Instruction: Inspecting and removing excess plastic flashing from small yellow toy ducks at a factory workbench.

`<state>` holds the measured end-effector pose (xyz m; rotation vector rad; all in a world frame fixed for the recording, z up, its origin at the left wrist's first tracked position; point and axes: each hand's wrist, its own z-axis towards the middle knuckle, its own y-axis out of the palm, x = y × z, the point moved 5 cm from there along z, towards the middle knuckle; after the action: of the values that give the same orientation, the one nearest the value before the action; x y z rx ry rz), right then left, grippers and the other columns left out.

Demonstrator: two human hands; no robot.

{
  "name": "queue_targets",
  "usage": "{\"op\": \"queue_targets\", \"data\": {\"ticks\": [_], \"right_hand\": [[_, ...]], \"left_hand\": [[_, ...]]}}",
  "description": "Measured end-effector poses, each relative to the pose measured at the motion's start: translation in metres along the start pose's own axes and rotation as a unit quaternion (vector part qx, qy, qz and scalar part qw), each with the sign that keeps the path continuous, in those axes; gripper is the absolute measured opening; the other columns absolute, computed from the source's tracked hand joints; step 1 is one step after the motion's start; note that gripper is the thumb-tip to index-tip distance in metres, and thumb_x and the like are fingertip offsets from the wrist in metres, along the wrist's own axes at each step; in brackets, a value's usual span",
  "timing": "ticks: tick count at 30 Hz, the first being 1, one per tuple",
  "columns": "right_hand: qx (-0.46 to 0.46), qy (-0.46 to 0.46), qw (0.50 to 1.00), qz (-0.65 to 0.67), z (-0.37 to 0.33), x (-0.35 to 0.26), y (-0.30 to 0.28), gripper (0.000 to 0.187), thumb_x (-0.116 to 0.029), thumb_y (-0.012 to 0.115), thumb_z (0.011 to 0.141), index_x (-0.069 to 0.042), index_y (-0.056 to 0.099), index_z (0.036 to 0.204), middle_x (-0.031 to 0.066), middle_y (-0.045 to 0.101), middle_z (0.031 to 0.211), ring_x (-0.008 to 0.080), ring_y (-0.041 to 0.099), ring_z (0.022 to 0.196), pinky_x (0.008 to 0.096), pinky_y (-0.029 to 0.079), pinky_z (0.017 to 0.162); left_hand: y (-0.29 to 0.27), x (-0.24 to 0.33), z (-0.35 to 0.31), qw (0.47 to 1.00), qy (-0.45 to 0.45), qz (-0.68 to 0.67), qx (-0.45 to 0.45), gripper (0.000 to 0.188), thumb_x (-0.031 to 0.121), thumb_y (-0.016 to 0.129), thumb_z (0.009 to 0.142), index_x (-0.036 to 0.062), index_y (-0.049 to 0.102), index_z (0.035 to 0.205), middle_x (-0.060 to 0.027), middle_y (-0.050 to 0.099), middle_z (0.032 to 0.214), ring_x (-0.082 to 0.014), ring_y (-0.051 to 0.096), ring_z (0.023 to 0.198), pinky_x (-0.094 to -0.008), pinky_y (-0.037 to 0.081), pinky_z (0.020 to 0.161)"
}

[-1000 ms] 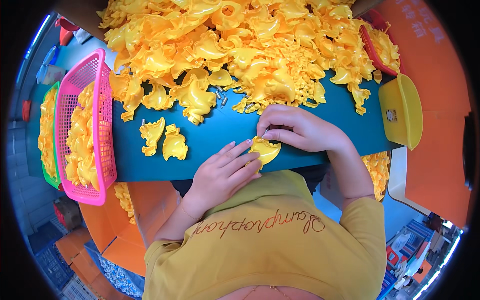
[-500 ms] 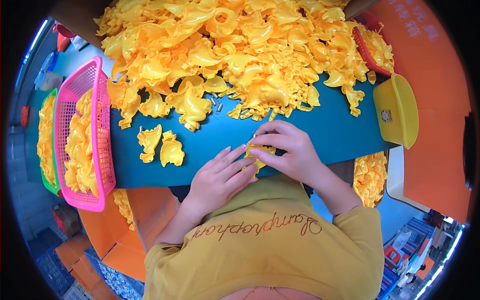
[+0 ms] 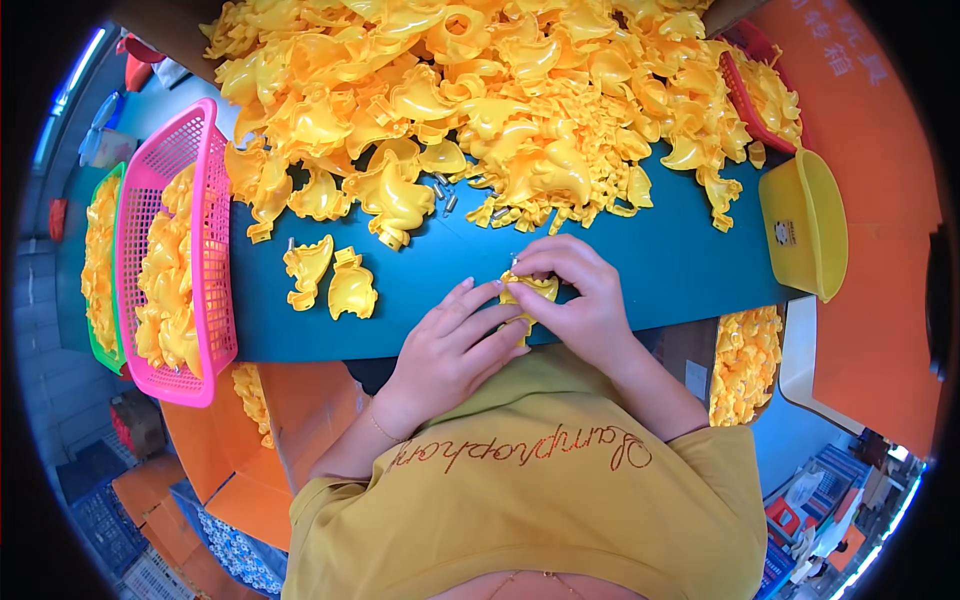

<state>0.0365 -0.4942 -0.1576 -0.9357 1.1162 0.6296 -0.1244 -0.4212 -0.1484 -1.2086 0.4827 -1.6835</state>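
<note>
**A:** How far along are you? From here, your right hand is curled around a small yellow moulded plastic shell piece, pinching it by its top edge, and your left hand lies beside it with fingers stretched out, their tips touching the piece's lower side. The piece sits at the near edge of the dark teal table, right in front of you.

**B:** And how much looks finished?

**A:** By my reckoning, some, but far from most. The pink plastic mesh basket on your left holds a fair layer of yellow shells, and the green basket behind it holds more. Two loose yellow shell halves lie apart on the table near the basket. The big heap of yellow plastic shells across the far side is large, so most of the work is left. The yellow plastic tub at your right shows nothing inside that I can make out.

**B:** What differs from half a second ago?

**A:** Very little. Your hands stay in the same spot, and the right has closed a touch more over the piece. The two loose halves have not moved.
</note>
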Motion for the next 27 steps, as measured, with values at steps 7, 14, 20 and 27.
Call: {"op": "queue_targets", "data": {"ticks": [7, 14, 20, 27], "right_hand": [[0.000, -0.003, 1.000, -0.027, 0.002, -0.002, 0.007, 0.022, -0.006, 0.085, 0.084, -0.003, 0.074, 0.102, 0.0071, 0.074, 0.103, 0.0171, 0.068, 0.091, 0.0318, 0.056, 0.080], [-0.041, -0.011, 0.997, -0.061, 0.003, -0.002, -0.005, 0.021, -0.018, 0.083, 0.087, -0.007, 0.073, 0.102, 0.0078, 0.075, 0.101, 0.0264, 0.069, 0.094, 0.0381, 0.056, 0.084], [0.159, -0.016, 0.955, -0.249, 0.002, 0.002, -0.088, 0.011, -0.010, 0.079, 0.091, -0.003, 0.080, 0.099, 0.0094, 0.074, 0.090, 0.0233, 0.071, 0.081, 0.0334, 0.056, 0.070], [0.157, -0.012, 0.926, -0.342, 0.007, 0.014, -0.095, 0.010, -0.009, 0.080, 0.090, -0.005, 0.079, 0.099, 0.0086, 0.071, 0.086, 0.0236, 0.070, 0.082, 0.0339, 0.054, 0.071]], "left_hand": [[-0.027, -0.021, 0.008, 0.989, -0.139, -0.033, 0.038, 0.078, 0.044, 0.097, 0.062, 0.0167, 0.070, 0.130, -0.0034, 0.069, 0.121, -0.0262, 0.060, 0.108, -0.0423, 0.043, 0.094], [-0.015, -0.017, 0.022, 0.992, -0.115, -0.020, -0.044, 0.080, 0.038, 0.095, 0.064, 0.0146, 0.067, 0.136, -0.0025, 0.072, 0.124, -0.0243, 0.060, 0.104, -0.0405, 0.040, 0.097], [-0.014, -0.014, 0.020, 0.990, -0.132, -0.028, -0.038, 0.080, 0.033, 0.096, 0.062, 0.0154, 0.068, 0.135, -0.0013, 0.073, 0.124, -0.0216, 0.061, 0.102, -0.0375, 0.040, 0.096], [-0.012, -0.014, 0.022, 0.990, -0.126, -0.041, -0.042, 0.081, 0.030, 0.095, 0.060, 0.0105, 0.069, 0.134, -0.0034, 0.073, 0.119, -0.0236, 0.060, 0.099, -0.0371, 0.040, 0.096]]}}
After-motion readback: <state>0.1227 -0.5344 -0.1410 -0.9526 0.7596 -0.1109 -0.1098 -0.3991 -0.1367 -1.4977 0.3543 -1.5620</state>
